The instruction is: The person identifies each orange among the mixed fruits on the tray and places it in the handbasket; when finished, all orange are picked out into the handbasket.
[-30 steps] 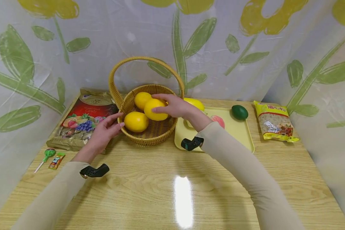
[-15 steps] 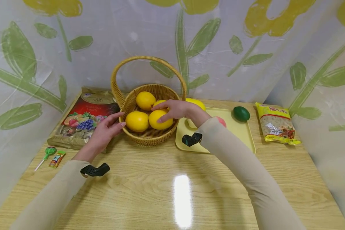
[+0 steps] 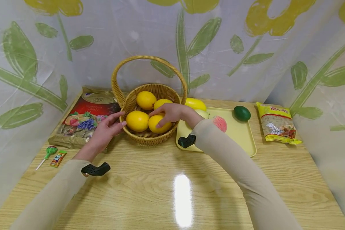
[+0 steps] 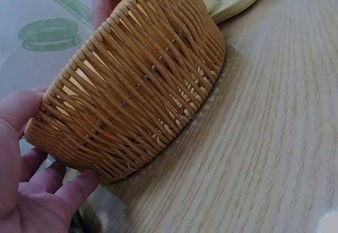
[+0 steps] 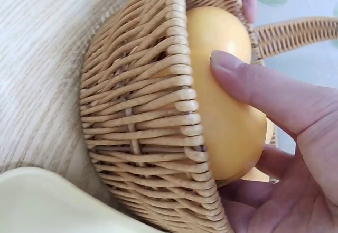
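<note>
A round wicker basket with a tall arched handle stands at the back of the table, several lemons inside. My right hand reaches over its right side and grips a lemon at the front right. In the right wrist view the thumb lies across that lemon, just inside the rim; other fingers are partly hidden behind it. Another lemon sits at the front left, with one behind. My left hand holds the basket's left edge, thumb at the rim, fingers against the outer wall.
Right of the basket, a pale yellow tray bears a peach, a pale green fruit and a dark green fruit. A candy bag, a lollipop and a small wrapped sweet lie left; a snack packet right.
My right hand has lowered its lemon from above the middle of the basket to the front right inside. The left hand has stayed at the basket's left edge.
</note>
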Tool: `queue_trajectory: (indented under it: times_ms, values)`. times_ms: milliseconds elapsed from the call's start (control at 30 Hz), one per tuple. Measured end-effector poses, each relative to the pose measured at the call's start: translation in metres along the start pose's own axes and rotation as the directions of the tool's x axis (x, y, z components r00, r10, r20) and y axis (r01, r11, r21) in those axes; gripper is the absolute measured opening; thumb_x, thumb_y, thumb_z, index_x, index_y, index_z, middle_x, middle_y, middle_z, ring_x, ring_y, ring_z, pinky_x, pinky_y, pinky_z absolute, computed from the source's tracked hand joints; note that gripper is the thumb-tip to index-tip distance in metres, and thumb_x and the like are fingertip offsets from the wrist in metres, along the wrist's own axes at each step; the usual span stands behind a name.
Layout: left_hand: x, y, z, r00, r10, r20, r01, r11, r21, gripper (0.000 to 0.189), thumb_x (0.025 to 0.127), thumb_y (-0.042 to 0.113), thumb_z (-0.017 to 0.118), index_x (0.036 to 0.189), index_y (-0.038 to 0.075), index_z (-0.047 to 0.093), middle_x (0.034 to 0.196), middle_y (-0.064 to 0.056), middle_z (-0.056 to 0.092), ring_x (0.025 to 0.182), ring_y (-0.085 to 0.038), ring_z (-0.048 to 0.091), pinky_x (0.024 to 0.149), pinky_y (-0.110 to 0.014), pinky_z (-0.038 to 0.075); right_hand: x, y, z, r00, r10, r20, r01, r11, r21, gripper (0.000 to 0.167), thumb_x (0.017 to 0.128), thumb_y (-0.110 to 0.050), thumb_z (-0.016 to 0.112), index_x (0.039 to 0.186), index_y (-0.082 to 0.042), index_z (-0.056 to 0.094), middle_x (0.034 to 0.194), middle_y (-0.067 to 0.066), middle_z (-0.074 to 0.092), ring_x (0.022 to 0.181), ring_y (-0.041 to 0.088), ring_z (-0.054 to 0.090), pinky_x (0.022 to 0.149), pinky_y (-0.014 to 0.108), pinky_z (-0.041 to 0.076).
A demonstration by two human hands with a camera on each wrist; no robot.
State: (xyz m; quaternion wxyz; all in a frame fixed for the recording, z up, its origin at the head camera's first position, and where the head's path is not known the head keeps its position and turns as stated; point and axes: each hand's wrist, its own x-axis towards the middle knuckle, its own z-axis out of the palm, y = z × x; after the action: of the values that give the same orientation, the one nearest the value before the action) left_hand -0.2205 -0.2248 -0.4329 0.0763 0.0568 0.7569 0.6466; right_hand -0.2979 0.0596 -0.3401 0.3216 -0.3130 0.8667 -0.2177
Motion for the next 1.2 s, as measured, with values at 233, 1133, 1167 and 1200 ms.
queue_trajectory:
  times_ms: [233,1133,1167,1200]
  values:
    - [0.002,-0.002,0.001,1.000,0.013,0.002,-0.013,1.000,-0.007,0.063,0.098,0.033,0.060,0.151,0.008,0.036,0.153,-0.018,0.033,0.118,-0.003,0.052,0.094,-0.023,0.050,0.000,-0.001,0.001,0.999,-0.006,0.038,0.009,0.997,-0.078,0.059,0.089,-0.027,0.074,0.143,-0.026,0.052,0.152,0.004,0.040,0.141,0.021,0.031,0.115,0.035,0.026]
    - [0.001,0.000,0.000,1.000,-0.016,-0.003,0.016,1.000,0.000,0.065,0.097,0.034,0.061,0.151,0.009,0.035,0.155,-0.014,0.032,0.126,-0.010,0.048,0.097,-0.026,0.048,-0.009,-0.001,-0.006,0.998,-0.030,0.057,0.036,0.994,-0.108,0.056,0.091,-0.021,0.071,0.144,-0.020,0.052,0.149,0.002,0.045,0.141,0.022,0.033,0.115,0.037,0.027]
    - [0.001,0.000,0.000,1.000,-0.017,-0.003,0.017,1.000,0.002,0.065,0.097,0.034,0.061,0.151,0.009,0.035,0.155,-0.014,0.032,0.126,-0.010,0.048,0.097,-0.026,0.048,-0.011,-0.001,-0.006,0.998,-0.035,0.052,0.040,0.993,-0.115,0.055,0.091,-0.021,0.071,0.143,-0.019,0.052,0.149,0.002,0.046,0.140,0.022,0.033,0.115,0.037,0.027]
    - [0.000,0.000,0.000,1.000,-0.018,-0.002,0.018,1.000,0.002,0.065,0.097,0.035,0.061,0.152,0.009,0.035,0.155,-0.014,0.031,0.127,-0.011,0.048,0.097,-0.025,0.048,-0.013,-0.002,-0.007,0.998,-0.039,0.045,0.044,0.992,-0.120,0.055,0.092,-0.021,0.071,0.143,-0.018,0.052,0.149,0.001,0.046,0.141,0.022,0.034,0.115,0.037,0.027]
